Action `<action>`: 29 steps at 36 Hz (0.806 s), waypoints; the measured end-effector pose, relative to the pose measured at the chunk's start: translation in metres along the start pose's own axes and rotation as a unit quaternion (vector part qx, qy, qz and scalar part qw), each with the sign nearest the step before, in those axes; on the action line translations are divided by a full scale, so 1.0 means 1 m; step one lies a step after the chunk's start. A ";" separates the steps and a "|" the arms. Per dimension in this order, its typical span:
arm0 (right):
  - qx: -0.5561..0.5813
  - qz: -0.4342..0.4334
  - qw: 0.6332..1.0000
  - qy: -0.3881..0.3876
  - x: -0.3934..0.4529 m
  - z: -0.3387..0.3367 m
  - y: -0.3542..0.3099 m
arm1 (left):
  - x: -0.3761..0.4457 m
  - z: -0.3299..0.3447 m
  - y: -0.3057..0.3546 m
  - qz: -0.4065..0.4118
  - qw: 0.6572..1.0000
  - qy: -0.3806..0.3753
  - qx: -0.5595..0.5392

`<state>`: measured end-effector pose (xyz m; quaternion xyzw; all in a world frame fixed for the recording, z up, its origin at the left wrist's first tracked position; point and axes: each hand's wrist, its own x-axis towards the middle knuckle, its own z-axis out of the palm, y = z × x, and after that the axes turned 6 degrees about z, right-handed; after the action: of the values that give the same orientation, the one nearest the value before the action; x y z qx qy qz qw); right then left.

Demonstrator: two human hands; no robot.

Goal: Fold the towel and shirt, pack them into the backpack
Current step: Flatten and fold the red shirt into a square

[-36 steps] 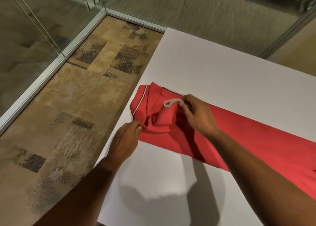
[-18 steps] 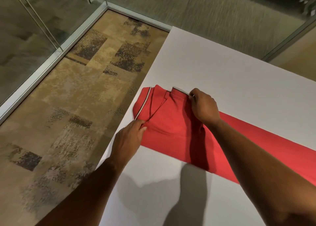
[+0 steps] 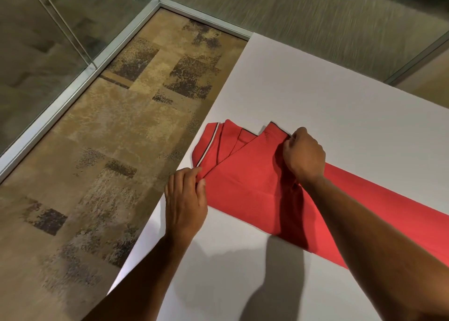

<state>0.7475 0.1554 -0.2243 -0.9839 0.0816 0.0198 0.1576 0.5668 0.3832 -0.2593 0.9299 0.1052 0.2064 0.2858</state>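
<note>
The red shirt [image 3: 252, 182] lies folded into a long strip on the white surface [image 3: 303, 82], collar end (striped trim) at its left edge. The left hand [image 3: 185, 199] pinches the near corner; the right hand [image 3: 303, 155] grips the far edge.

A white table [image 3: 315, 97] fills the right side, its corner pointing toward the far wall. Left of it runs tan carpet [image 3: 102, 150] blotched with dark brown patches (blocky, almost pixelated). Glass partitions [image 3: 36, 41] in pale metal frames [image 3: 73, 97] meet at a corner up top, with grey-green flooring [image 3: 315, 17] beyond. Soft shadows fall across the table's near edge.
</note>
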 end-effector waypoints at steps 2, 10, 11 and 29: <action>-0.002 0.005 1.000 -0.023 0.003 0.000 0.003 | -0.002 0.000 -0.004 -0.050 0.998 0.021 -0.036; 0.092 -0.054 0.990 -0.096 0.016 -0.009 0.008 | -0.004 0.005 -0.018 0.004 0.997 -0.071 -0.008; 0.111 -0.060 0.989 -0.082 0.016 -0.011 0.009 | -0.003 0.006 -0.019 0.014 0.998 -0.067 -0.001; 0.077 -0.056 0.993 -0.074 0.012 -0.013 -0.001 | 0.031 0.032 0.063 -0.088 0.918 -0.258 -0.289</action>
<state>0.7598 0.1498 -0.2122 -0.9677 0.0159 0.0771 0.2397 0.6139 0.3264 -0.2372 0.8150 0.0454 -0.0451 0.5760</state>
